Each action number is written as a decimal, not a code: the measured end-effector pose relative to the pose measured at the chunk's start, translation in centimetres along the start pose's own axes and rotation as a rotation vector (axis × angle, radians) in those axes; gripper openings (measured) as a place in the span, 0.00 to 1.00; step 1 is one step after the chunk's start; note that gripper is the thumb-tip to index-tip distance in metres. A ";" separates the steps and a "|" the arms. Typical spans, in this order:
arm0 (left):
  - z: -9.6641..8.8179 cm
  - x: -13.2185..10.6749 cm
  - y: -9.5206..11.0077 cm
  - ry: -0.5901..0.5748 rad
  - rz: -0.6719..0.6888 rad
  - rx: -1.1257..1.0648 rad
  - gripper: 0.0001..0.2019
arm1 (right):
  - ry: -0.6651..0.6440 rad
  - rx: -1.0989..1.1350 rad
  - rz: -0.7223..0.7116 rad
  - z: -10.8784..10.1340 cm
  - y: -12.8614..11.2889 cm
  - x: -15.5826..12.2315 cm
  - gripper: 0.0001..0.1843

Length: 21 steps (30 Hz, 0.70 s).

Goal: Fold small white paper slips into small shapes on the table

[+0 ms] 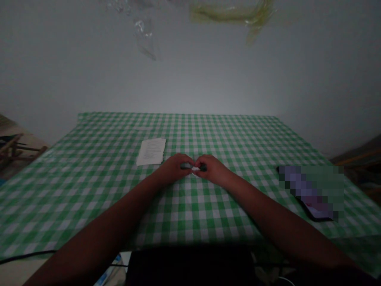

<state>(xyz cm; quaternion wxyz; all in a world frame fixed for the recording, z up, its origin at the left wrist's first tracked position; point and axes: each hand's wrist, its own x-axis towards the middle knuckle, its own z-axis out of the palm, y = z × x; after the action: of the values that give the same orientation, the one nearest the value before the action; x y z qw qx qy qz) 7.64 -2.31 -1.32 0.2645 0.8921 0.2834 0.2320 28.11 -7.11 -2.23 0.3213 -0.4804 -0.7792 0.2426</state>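
Observation:
Both my hands meet at the middle of a table covered with a green and white checked cloth [89,167]. My left hand [174,167] and my right hand [212,167] have their fingers curled and pinched together on a small dark and white object [195,168] between them. The object is too small and dim to name. Both forearms reach in from the near edge and rest on the cloth.
A white sheet of paper [151,151] with faint print lies just left of and behind my hands. A phone [315,198] lies on the cloth at the right. A pale wall stands behind the table. A dark cable [24,256] runs along the near left edge.

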 end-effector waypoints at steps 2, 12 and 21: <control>-0.1 0.0 0.1 0.003 0.026 -0.004 0.07 | 0.002 -0.104 -0.043 -0.1 -0.1 -0.1 0.08; 0.0 0.2 -0.1 -0.026 0.096 0.029 0.05 | -0.010 -0.269 -0.100 -0.1 0.0 -0.5 0.08; 0.0 0.0 -0.3 -0.029 0.070 0.082 0.08 | 0.036 -0.224 -0.051 -0.3 0.0 -0.7 0.05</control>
<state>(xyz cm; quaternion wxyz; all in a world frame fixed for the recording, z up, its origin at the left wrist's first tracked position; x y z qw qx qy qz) 7.54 -2.09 -1.53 0.2234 0.9149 0.2575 0.2162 28.54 -7.75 -2.26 0.2858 -0.4974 -0.8075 0.1371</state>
